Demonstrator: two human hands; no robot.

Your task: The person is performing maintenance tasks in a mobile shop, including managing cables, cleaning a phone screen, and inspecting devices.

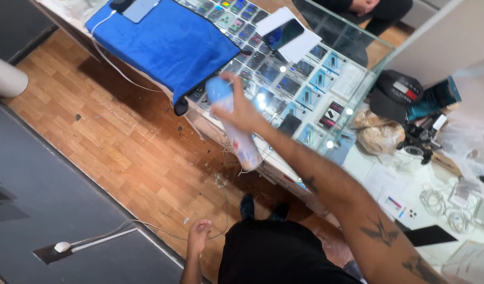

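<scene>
- Right hand (241, 108) is stretched out over the glass counter (326, 68), fingers wrapped around a spray can (232, 123) with a light blue cap. Can's tilted, cap end up and away from the body, bottom end pointing back toward the floor.
- The can is over the near edge of the counter, just right of the blue cloth (168, 42).
- Left hand (198, 234) hangs low by the hip, fingers loosely curled, holding nothing as far as I can see. It's close to a thin wire (147, 227) trailing over the wood floor (121, 142); can't tell if it touches.
- Blue cloth lies over the left part of the counter, one corner hanging off the edge. A phone (139, 8) sits at its far end.
- Another phone (283, 34) lies on white paper (300, 44) farther back on the glass.
- Under the glass: rows of small boxed items.
- To the right, a black cap (397, 89) and a messy white table with cables (436, 202).
</scene>
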